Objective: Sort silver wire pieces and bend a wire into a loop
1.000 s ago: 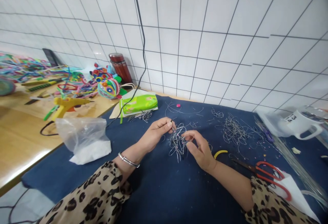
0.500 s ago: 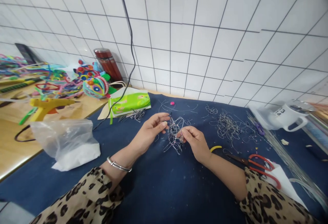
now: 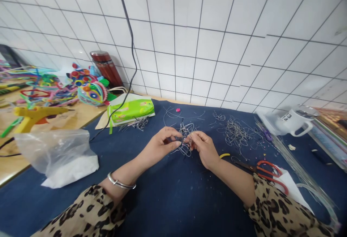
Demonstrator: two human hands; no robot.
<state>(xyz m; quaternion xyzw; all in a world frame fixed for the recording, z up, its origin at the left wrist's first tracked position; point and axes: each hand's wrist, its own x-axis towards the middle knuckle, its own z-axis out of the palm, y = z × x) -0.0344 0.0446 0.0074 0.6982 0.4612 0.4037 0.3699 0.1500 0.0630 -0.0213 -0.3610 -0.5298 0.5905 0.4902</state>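
Between my hands, above the dark blue cloth (image 3: 162,193), is a small openwork figure of bent silver wire (image 3: 185,151) with loops spreading out. My left hand (image 3: 162,143) comes at it from the left, thumb and fingers closing around its near side. My right hand (image 3: 204,148) pinches the figure's right side between thumb and forefinger. The fingertips partly cover the wire's middle. Behind the figure lie thin loose wires (image 3: 170,116) and a small pink piece (image 3: 178,110).
Right of my hands lie a tangled wire heap (image 3: 236,132), red-handled scissors (image 3: 268,168), long straight wires (image 3: 295,161) and a white mug (image 3: 296,121). On the left are a plastic bag of white material (image 3: 73,168), a green packet (image 3: 132,111), a yellow glue gun (image 3: 35,116) and a red flask (image 3: 107,69).
The wire figure has been turned between my hands, its loops now fanning differently. My left fingers have moved lower on it, and both hands are closer together. The whole view has shifted slightly.
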